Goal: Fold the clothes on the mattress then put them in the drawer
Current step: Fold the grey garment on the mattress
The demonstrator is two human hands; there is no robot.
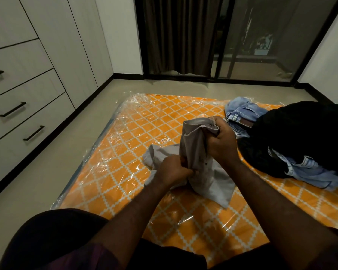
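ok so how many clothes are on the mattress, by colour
grey garment: 1
black garment: 1
light blue denim: 2 patches showing, possibly one piece running under the black
total: 4, or 3 if the denim joins

Both arms are bare and reach forward from the bottom of the view. The left arm (123,219) ends in the left hand (172,171), knuckles up, fingers curled into a bunch of pale grey fabric garment (198,151). The right arm (277,207) ends in the right hand (221,142), held higher and farther out, fist clenched round the garment's upper edge.
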